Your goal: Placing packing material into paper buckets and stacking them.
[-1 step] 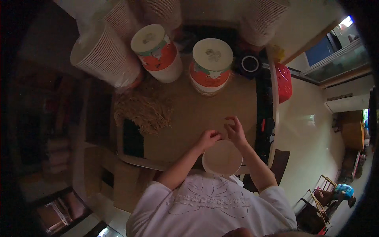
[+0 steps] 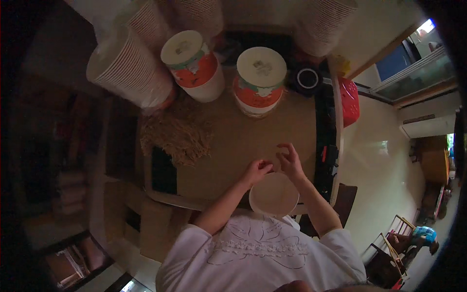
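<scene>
A white round tub (image 2: 274, 202) stands in front of my chest at the table's near edge, its open mouth facing up. My left hand (image 2: 258, 172) is beside its far left rim, with the fingers pinched together; what they hold, if anything, is too small to make out. Just past the far right rim, my right hand (image 2: 292, 164) is raised with thumb and forefinger bent and apart. Nothing shows between them. To the left on the brown table covering (image 2: 233, 146) lies a heap of tan, straw-like strands (image 2: 180, 134).
Two printed paper tubs, the left one (image 2: 192, 68) and the right one (image 2: 260, 80), stand at the back. Behind them are tall stacks of nested white tubs (image 2: 129, 68). A dark round object (image 2: 307, 78) and a red basket (image 2: 349, 102) are at the right; a person (image 2: 423, 238) is farther off.
</scene>
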`<state>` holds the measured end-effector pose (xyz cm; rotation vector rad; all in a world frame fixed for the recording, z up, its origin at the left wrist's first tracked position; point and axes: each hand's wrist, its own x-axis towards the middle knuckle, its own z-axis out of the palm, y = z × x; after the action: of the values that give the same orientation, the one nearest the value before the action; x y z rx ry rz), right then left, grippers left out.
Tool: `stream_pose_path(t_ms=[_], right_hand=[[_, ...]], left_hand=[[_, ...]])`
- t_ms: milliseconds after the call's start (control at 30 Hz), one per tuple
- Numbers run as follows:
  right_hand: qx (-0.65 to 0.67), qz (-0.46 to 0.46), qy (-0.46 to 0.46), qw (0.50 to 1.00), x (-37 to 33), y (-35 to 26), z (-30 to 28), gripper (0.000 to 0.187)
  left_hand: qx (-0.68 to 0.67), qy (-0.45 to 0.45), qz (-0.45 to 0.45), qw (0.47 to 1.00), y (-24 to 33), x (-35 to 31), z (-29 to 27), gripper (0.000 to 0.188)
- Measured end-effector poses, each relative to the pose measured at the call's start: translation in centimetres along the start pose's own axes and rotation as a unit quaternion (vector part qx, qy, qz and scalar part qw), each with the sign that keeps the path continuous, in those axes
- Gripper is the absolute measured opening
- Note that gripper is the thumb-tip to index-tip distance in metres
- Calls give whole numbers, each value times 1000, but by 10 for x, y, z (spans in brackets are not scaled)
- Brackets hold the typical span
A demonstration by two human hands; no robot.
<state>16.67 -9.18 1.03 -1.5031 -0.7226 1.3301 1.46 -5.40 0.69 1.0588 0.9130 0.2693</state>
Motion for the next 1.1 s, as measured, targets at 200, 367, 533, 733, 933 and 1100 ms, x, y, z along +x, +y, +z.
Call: stream_pose_path(t_ms=[200, 367, 533, 733, 933, 1100], right_hand=[[-19, 10, -1, 1000, -2, -6, -2, 24], [-42, -21, -22, 999, -3, -9, -5, 19], [-108, 43, -133, 984, -10, -31, -18, 12], [-217, 43, -236, 946, -9, -43, -25, 15], [-305, -31, -296, 904, -13, -44, -26, 11], [-275, 3, -304, 912, -16, -59, -28, 9]], left_hand=[[64, 13, 152, 986, -3, -7, 7, 20], [119, 52, 227, 965, -1, -11, 10, 18], [176, 102, 178, 963, -8, -16, 8, 14], [232, 81, 245, 938, 9, -24, 9, 15], [328, 77, 361, 869, 16, -45, 14, 14], [314, 80, 321, 890, 17, -51, 14, 14]])
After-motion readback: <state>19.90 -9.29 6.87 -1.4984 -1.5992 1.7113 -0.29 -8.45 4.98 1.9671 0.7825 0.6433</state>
